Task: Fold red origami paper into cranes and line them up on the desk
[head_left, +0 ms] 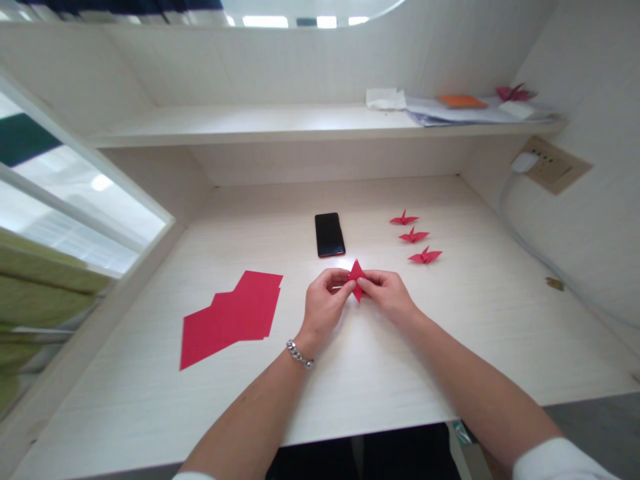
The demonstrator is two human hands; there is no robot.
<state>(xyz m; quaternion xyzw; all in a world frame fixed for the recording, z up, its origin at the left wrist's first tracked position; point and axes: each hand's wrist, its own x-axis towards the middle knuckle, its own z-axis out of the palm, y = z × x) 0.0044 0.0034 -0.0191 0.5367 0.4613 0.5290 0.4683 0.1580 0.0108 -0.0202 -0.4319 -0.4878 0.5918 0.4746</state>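
Between my two hands is a small red folded paper (357, 272), a narrow diamond shape with one point up and one point down. My left hand (326, 297) pinches its left side between thumb and fingers. On the right side, my right hand (387, 292) grips it the same way, both thumbs resting on its front. Fingertips hide part of the folds. To the right behind my hands, three red paper cranes (413, 235) stand in a row. Overlapping red paper sheets (240, 310) lie to the left.
A black phone (329, 235) lies just behind my hands. Along the back runs a shelf (250, 123) bearing papers, an orange pad (462, 101) and a larger red paper crane (515, 93). A white cable (530, 247) hangs from the wall socket (555, 167) at the right.
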